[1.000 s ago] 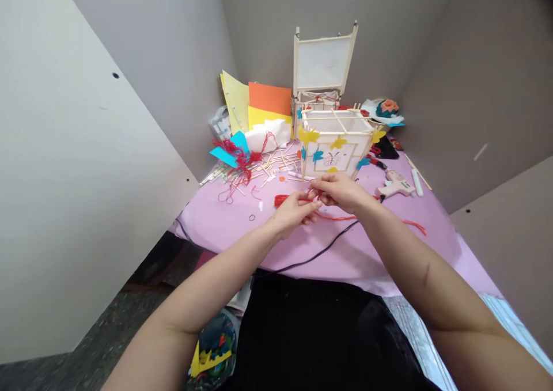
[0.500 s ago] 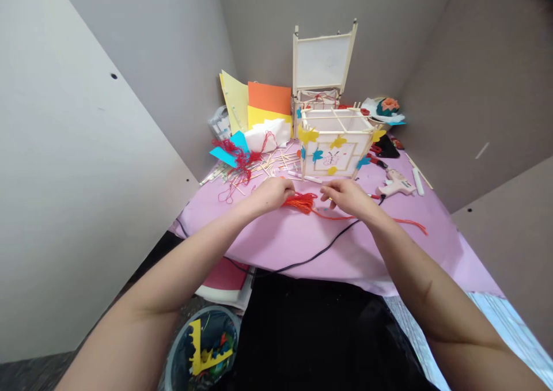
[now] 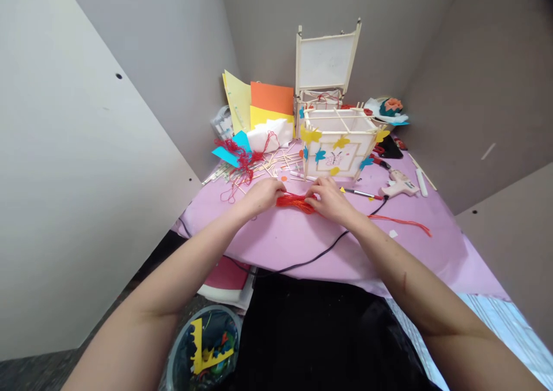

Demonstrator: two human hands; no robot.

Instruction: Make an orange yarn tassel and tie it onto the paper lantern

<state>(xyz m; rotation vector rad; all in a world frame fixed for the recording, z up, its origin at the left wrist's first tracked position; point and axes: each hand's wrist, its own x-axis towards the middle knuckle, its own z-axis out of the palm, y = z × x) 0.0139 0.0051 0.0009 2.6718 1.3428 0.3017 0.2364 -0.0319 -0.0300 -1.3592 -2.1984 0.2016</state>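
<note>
A bundle of red-orange yarn lies on the pink tablecloth between my hands. At its left end, my left hand has its fingers closed on the strands. My right hand pinches the right end of the same bundle. Loose yarn tails run out past my right wrist to the right. Just behind my hands stands a box-shaped lantern frame of sticks and white paper, with blue and yellow paper shapes on it.
A pink glue gun lies at right, its black cord crossing the table's front. Wooden sticks, tangled dark-red thread and coloured paper are at back left. A bin stands below. Walls flank the table.
My right hand has moved left and down onto the yarn bundle, closing on its right end. My left hand stays at the left end. The view has shifted slightly.
</note>
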